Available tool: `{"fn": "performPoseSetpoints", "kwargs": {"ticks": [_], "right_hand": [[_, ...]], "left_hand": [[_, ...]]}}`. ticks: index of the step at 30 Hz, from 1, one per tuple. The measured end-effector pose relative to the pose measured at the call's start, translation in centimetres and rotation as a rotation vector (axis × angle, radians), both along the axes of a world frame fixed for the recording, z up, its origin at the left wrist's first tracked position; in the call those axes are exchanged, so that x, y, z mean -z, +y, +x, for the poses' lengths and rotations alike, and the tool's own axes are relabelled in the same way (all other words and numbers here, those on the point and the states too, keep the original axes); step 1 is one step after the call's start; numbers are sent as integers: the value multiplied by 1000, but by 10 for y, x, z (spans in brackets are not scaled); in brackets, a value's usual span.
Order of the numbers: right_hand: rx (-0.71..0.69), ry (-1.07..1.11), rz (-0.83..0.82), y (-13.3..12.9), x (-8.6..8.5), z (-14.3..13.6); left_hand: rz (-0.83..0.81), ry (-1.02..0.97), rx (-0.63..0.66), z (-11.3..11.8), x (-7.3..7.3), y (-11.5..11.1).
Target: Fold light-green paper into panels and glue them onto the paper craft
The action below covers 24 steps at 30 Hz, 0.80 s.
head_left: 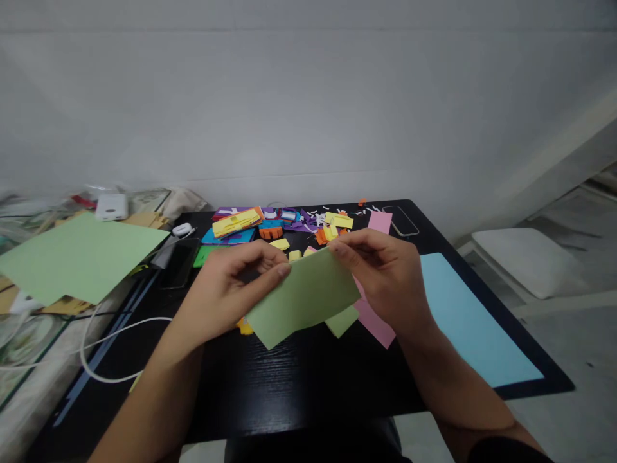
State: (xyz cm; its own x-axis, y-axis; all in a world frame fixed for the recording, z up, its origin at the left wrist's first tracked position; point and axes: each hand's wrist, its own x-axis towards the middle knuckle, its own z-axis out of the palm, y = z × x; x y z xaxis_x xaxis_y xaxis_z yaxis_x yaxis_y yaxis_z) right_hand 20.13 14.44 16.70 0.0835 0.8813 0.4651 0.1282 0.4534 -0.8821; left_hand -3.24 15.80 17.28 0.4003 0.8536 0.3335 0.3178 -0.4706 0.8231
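Note:
A piece of light green paper (308,292) is held up above the black table, its top edge tilted up to the right. My left hand (241,280) pinches its upper left part between thumb and fingers. At the upper right corner, my right hand (383,273) grips the same sheet with thumb and forefinger. Below the right hand lie a smaller green paper piece (342,320) and a strip of pink paper (375,321), both partly hidden. Just beyond the hands sit small folded yellow paper pieces (279,244).
Coloured paper bundles (236,222) and scraps (303,222) cover the table's back. A blue sheet (477,321) lies right, near a phone case (402,220). Leftward are a dark phone (179,263), an earbud case (182,229), a white cable (81,350) and a large green sheet (81,257).

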Motion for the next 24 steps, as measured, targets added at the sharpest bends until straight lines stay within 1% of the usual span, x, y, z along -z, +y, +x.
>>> {"fn": "performPoseSetpoints", "kwargs": {"ticks": [5, 7, 9, 13, 15, 17, 19, 21, 24], "right_hand": [[22, 32, -42, 3, 2, 4], [7, 49, -77, 5, 2, 6], [-48, 62, -124, 7, 2, 9], [-234, 52, -230, 13, 0, 17], [-304, 14, -286, 14, -1, 19], [-344, -40, -334, 15, 0, 19], [-354, -75, -344, 14, 2, 17], [-333, -68, -301, 15, 4, 14], [-258, -7, -208, 16, 6, 12]], "left_hand": [[16, 35, -19, -6, -3, 2], [13, 41, -23, -7, -3, 3], [1, 38, -28, -8, -2, 6], [-23, 31, -36, -8, 0, 12], [-37, 26, -29, -6, 1, 14], [-55, 21, -8, -3, 1, 14], [-67, 16, 3, 0, 1, 14], [-47, 0, -8, 1, 1, 13], [-14, -102, -78, 0, 2, 15]]}}
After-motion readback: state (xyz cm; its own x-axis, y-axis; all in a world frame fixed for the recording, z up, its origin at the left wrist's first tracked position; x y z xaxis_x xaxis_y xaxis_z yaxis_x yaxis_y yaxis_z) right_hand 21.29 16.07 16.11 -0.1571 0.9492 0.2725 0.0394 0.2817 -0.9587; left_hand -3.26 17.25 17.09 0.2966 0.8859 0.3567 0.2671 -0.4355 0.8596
